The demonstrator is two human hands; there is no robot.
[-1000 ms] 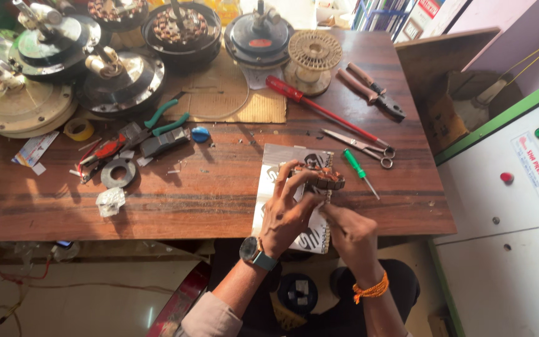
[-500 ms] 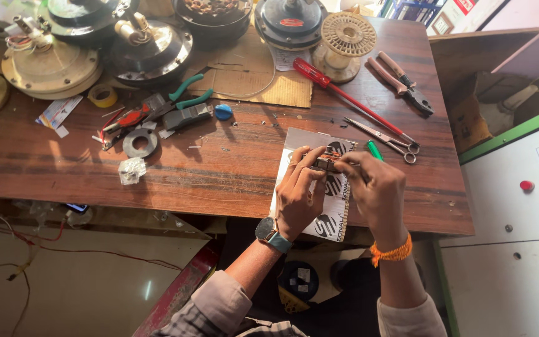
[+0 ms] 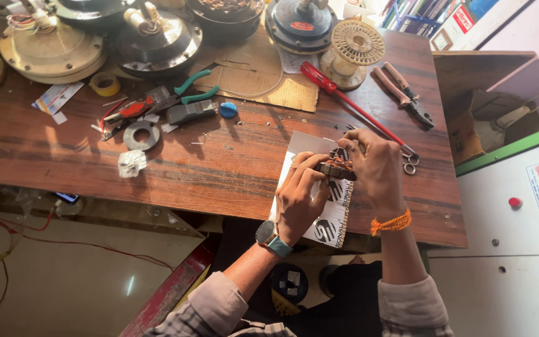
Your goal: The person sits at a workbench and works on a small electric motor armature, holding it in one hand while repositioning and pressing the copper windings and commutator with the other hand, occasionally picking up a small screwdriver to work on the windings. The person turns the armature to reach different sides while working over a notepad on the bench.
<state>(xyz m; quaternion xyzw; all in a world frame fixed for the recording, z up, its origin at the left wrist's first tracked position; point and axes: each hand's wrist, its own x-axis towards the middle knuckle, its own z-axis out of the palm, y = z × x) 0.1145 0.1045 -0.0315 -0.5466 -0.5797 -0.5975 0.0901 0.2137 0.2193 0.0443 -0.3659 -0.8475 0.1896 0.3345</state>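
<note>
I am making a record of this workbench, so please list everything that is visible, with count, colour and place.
small wound part: one, brown and dark, held over the card
printed card: one, white, under the hands
wooden table: one, brown, centre
screwdriver: one, red handle, behind the hands
pliers: one, brown handles, far right
wire spool: one, cream, far edge
green-handled pliers: one, centre left
metal ring: one, grey, left
tape roll: one, yellow, left
left hand: fingers on the part, wristwatch
right hand: fingers on the part, orange wrist thread
</note>
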